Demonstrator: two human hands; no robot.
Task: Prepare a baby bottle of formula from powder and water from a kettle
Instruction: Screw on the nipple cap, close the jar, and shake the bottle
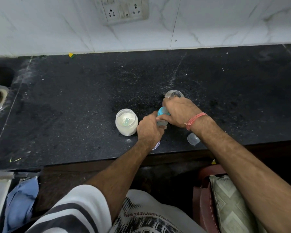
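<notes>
Head view: both hands (149, 130) around bottle (162, 122).

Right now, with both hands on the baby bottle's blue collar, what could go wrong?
The open white jar of formula powder stands uncapped right beside the left hand; a twist could knock it over. The small clear plastic bottle cap sits near the black counter's edge, under the right forearm, and could be swept off.
</notes>
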